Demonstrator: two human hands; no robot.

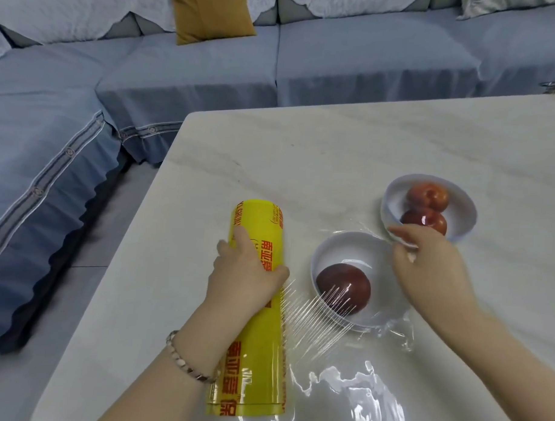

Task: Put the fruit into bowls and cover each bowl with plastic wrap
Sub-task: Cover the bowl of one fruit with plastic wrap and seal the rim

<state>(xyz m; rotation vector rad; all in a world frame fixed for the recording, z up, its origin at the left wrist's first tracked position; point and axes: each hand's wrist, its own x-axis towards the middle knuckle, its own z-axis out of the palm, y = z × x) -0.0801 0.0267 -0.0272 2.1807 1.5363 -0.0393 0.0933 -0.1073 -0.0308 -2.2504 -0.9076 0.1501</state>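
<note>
A yellow roll of plastic wrap (pixel 255 266) lies lengthwise on the marble table (pixel 335 143). My left hand (pixel 245 272) grips the roll from above. A clear sheet of wrap (pixel 316 312) stretches from the roll over the near white bowl (pixel 341 244), which holds one dark red fruit (pixel 342 286). My right hand (pixel 425 259) pinches the sheet's far edge between the two bowls. The far white bowl (pixel 396 195) holds two red fruits (pixel 427 195), with no wrap that I can see over it.
Loose, crinkled wrap (pixel 358 389) lies on the table near its front edge. A blue-grey sofa (pixel 180 81) with a mustard cushion (pixel 210 12) runs along the back and left. The table's left edge drops to a tiled floor.
</note>
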